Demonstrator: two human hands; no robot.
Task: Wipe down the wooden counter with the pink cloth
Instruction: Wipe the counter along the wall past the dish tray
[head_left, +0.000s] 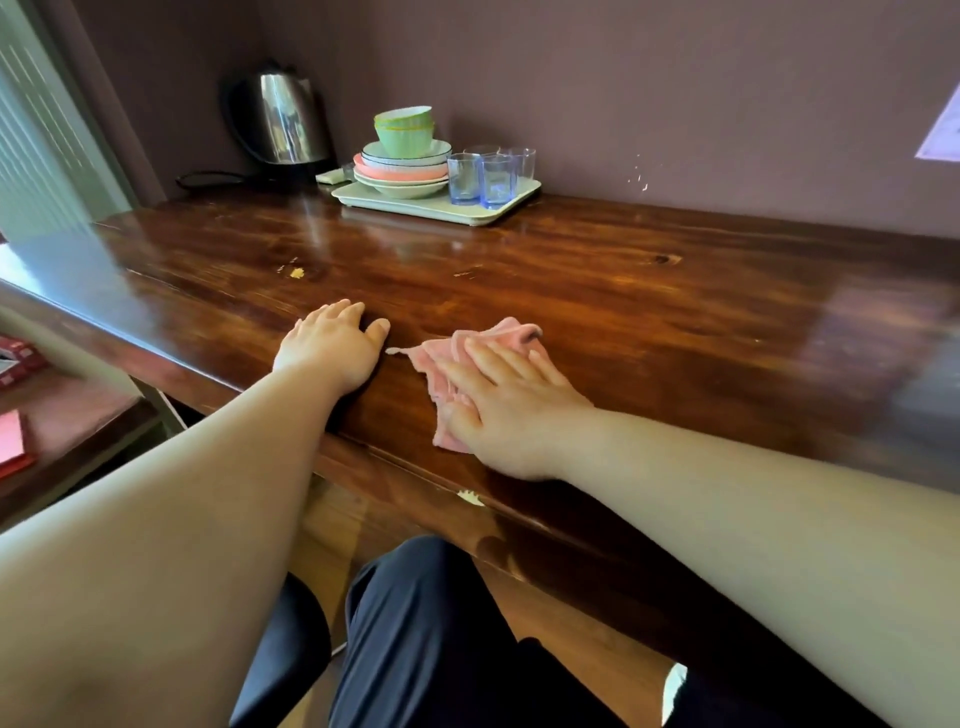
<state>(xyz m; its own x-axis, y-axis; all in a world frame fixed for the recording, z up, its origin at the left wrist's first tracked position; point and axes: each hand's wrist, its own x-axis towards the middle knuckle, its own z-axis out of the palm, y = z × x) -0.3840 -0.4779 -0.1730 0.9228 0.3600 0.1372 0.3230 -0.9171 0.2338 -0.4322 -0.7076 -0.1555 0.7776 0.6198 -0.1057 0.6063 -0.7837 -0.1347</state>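
A glossy dark wooden counter (597, 291) runs across the view. The pink cloth (457, 358) lies crumpled near its front edge. My right hand (511, 400) presses flat on the cloth with straight, spread fingers, covering much of it. My left hand (332, 345) rests palm down on the bare wood just to the left of the cloth, fingers relaxed. A few pale crumbs (296, 272) lie on the wood beyond my left hand.
At the back stands a pale tray (498, 210) with stacked plates, green bowls (405, 132) and blue glasses (491, 176). A steel kettle (285, 122) sits to its left by the wall. A lower table (78, 431) is at left.
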